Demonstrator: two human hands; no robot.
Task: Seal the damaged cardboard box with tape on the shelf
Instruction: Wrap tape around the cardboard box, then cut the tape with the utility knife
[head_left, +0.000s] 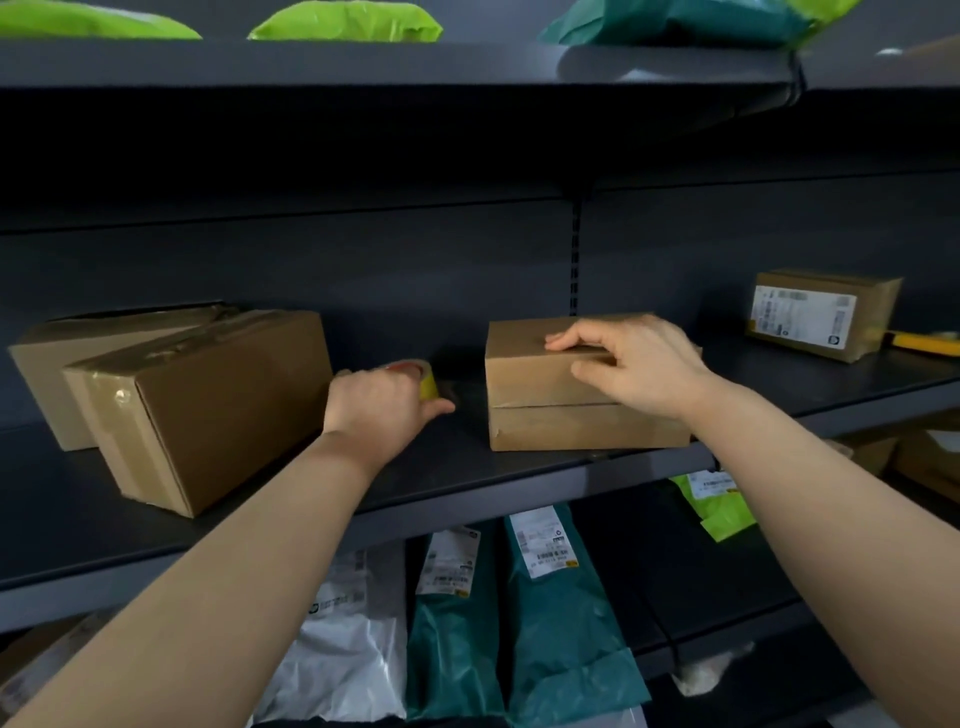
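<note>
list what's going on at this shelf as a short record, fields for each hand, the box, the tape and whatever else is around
left hand: grips the tape roll
right hand: holds the cardboard box, fingers on top, thumb on its front
cardboard box: closed, near the front edge of the shelf
tape roll: left of the box, apart from it
left side: two larger boxes
right side: labelled box
tier below: poly mailers
</note>
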